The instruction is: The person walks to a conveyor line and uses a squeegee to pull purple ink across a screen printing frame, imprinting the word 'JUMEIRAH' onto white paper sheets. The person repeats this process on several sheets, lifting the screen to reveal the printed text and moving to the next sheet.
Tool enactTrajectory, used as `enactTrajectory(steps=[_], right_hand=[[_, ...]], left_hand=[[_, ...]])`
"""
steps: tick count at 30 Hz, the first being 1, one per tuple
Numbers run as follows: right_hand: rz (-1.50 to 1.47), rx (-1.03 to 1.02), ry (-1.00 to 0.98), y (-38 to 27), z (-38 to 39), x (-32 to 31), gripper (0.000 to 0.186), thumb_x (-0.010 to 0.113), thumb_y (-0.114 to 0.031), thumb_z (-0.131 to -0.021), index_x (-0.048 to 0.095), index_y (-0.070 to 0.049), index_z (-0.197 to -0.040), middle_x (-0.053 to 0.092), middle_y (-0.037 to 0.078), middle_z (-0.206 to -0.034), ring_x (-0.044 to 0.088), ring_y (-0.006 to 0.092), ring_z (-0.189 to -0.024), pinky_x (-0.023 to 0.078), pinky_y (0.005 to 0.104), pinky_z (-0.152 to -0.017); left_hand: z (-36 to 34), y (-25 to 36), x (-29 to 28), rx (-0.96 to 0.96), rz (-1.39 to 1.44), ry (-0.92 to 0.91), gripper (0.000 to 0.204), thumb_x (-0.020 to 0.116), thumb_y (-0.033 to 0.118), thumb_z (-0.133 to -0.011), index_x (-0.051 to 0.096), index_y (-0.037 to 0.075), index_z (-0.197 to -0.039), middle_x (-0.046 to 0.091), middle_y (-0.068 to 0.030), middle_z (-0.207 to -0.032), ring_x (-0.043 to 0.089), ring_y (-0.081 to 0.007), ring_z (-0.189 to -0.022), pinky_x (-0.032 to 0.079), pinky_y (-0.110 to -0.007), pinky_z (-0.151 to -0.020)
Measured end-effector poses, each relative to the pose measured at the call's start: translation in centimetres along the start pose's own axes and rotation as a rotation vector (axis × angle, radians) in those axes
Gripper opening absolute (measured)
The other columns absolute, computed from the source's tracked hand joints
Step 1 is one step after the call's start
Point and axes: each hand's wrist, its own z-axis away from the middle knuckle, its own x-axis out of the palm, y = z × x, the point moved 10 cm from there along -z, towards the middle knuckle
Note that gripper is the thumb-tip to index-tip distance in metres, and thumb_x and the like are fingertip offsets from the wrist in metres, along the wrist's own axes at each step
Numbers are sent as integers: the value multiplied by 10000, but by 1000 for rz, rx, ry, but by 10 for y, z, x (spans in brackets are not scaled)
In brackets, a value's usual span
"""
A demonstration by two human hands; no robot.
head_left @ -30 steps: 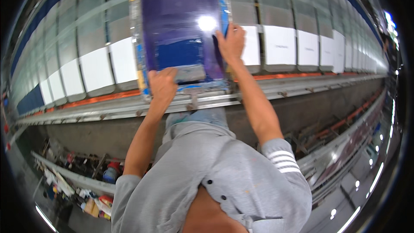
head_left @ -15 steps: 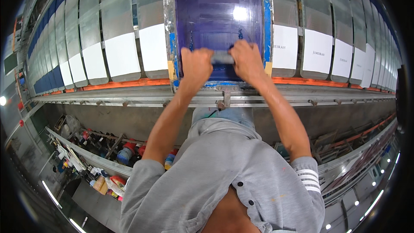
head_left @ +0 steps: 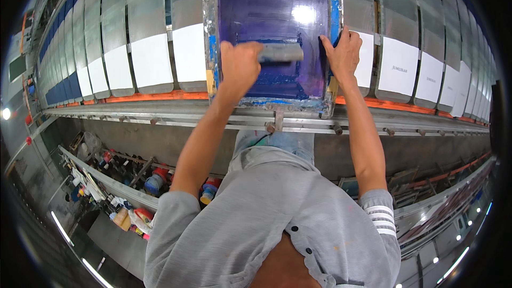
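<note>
One grey squeegee [head_left: 282,52] projected rightward from your left hand [head_left: 240,68], closed round its left end over the purple screen [head_left: 256,2]; your right hand [head_left: 344,56] straddled the right frame rail [head_left: 335,0], clasped or loose indeterminable.

the person wears a grey shirt [head_left: 250,202] of soft-looking cloth, with sleeves that are short and rather loose. the left sleeve [head_left: 173,210] is plain grey, while the right sleeve [head_left: 373,208] carries several white stripes [head_left: 381,224], which run around it one beside another. two round, dark buttons [head_left: 295,229] are seen near the collar opening, and this opening is unfastened. on the shirt there are a few small specks [head_left: 337,248], of yellowish and reddish colour. below its hem appear light blue trousers [head_left: 301,146], somewhat faded, having a greenish stain [head_left: 245,141]. the left hand [head_left: 240,66] and the right hand [head_left: 345,56] are bare.
</note>
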Motion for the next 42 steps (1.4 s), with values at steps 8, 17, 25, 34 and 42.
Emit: enactTrajectory(steps=[8,17,25,34,42], right_hand=[[-167,-68,143,-7,-2,-15,577,737,-261,-822,585,55,-1280,576,240,-1175,525,428,-1154,449,532,-991],[-252,-92,276,-137,33,42,527,746,-230,-762,585,52,-1178,546,228,-1106,519,428,-1088,448,532,-967],[-337,-21,272,-192,52,54,545,738,-178,-790,561,68,-1244,530,187,-1125,521,382,-1092,510,495,-896],[-258,-2,204,-193,49,73,516,709,-185,-816,542,61,-1238,513,183,-1126,517,369,-1107,544,475,-872],[-141,-128,183,-216,45,59,602,739,-367,-884,587,54,-1286,581,243,-1166,528,407,-1128,465,490,-962]], left_hand=[[102,7,-8,13,58,159,533,671,-60,-641,709,72,-1155,735,-69,-1183,681,-215,-1128,380,-431,-833],[123,-121,-50,38,-3,98,424,665,-46,-687,734,85,-1084,758,-74,-1140,701,-206,-1075,392,-430,-851],[129,-178,-71,29,-33,31,450,631,-82,-699,751,82,-1101,769,-75,-1144,711,-211,-1075,389,-411,-853],[118,-184,-62,-3,-39,-67,419,621,-69,-711,750,82,-1081,771,-60,-1121,712,-214,-1018,379,-399,-856],[121,-178,-67,27,0,-20,291,645,33,-729,772,99,-983,764,-88,-952,716,-268,-904,397,-421,-787]])
